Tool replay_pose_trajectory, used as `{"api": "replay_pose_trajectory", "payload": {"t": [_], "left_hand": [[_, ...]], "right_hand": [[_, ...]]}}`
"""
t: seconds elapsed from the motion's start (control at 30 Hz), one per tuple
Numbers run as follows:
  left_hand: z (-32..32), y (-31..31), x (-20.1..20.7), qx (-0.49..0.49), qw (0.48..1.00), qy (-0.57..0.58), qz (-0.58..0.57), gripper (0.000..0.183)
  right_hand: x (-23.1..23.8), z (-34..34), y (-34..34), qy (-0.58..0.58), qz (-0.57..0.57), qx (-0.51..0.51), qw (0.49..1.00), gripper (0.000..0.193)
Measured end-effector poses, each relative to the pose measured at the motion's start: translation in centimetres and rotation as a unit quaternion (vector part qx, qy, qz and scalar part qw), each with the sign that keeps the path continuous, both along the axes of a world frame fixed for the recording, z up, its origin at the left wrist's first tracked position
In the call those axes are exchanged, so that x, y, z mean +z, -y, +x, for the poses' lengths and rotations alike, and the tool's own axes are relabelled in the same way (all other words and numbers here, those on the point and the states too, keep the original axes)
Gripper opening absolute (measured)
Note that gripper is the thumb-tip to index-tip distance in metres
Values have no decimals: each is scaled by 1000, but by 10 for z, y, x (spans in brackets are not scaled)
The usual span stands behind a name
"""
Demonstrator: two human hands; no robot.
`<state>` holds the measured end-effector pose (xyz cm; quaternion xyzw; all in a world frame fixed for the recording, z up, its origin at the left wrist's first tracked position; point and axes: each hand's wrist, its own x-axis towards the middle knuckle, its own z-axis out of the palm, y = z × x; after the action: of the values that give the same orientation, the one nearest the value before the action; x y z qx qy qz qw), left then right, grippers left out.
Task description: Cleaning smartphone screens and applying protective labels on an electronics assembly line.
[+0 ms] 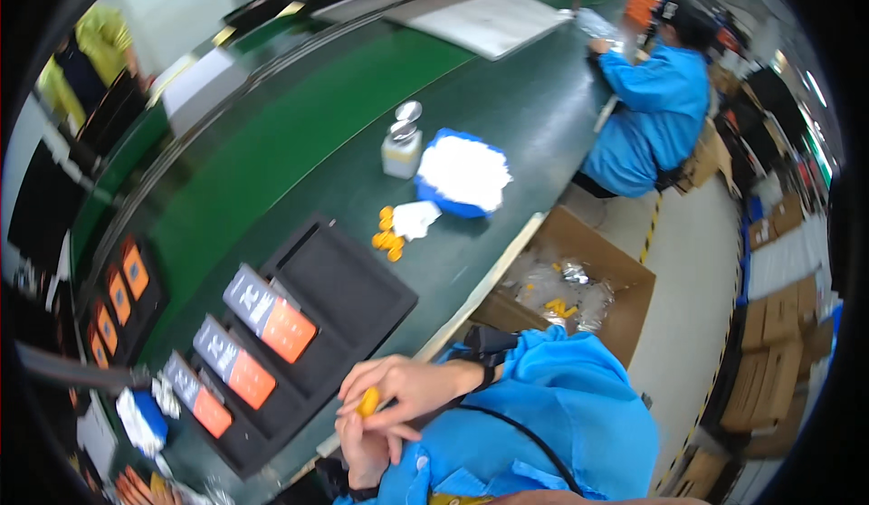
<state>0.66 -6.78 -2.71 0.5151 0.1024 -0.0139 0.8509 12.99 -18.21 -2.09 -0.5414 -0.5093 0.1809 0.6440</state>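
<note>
Close to my body, over the table's near edge, my two hands meet at a small yellow finger cot (367, 402). My right hand (405, 389) is closed, pinching it from above. My left hand (362, 449) is just below, fingers bent and tips against the same finger cot; whether one fingertip is inside it I cannot tell. Left of my hands lies a black tray (369, 295) with several grey-and-orange boxes (269, 313) standing in a row. Beyond it are a small pile of orange finger cots (389, 236) and a folded white wipe (415, 220).
A blue basket (450, 204) of white wipes and a pump bottle (401, 152) stand on the green table. An open cardboard box (625, 299) with plastic waste sits at my right. A co-worker (665, 98) in blue sits farther along; another person's hand (136, 487) shows lower left.
</note>
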Motion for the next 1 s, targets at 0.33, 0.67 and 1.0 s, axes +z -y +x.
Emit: {"api": "replay_pose_trajectory", "payload": {"t": [0.33,0.67,1.0], "left_hand": [[4,-4,21,117,977,-172,-48,67],[10,4,45,-29,822,126,554,55],[17,5,0,37,800,113,588,35]], "right_hand": [[1,4,-3,-61,-3,-17,998,23],[-4,-3,-3,-48,-30,31,998,23],[-5,-3,0,-47,-27,-16,998,26]]}}
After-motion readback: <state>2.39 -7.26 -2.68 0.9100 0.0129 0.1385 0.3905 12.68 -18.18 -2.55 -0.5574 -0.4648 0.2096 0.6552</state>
